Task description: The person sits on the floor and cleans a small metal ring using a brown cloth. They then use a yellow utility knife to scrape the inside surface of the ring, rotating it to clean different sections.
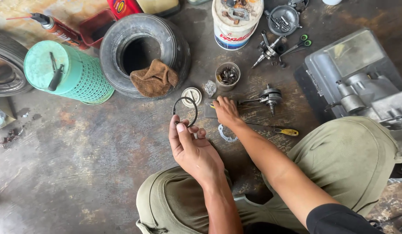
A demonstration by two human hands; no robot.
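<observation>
I judge we're mid parts-sorting: my left hand (193,149) pinches the thin black rubber ring (185,111) upright above its grip, while my right hand (225,110) presses spread fingers on the floor beside the steel crankshaft (270,97).

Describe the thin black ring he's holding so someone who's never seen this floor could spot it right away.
Start at the small black tyre with a brown rag on its rim. Just below the rag, the left hand pinches a ring upright by its lower edge. Unlike the white cap beside it, it is a bare, thin black hoop you can see the floor through.
</observation>
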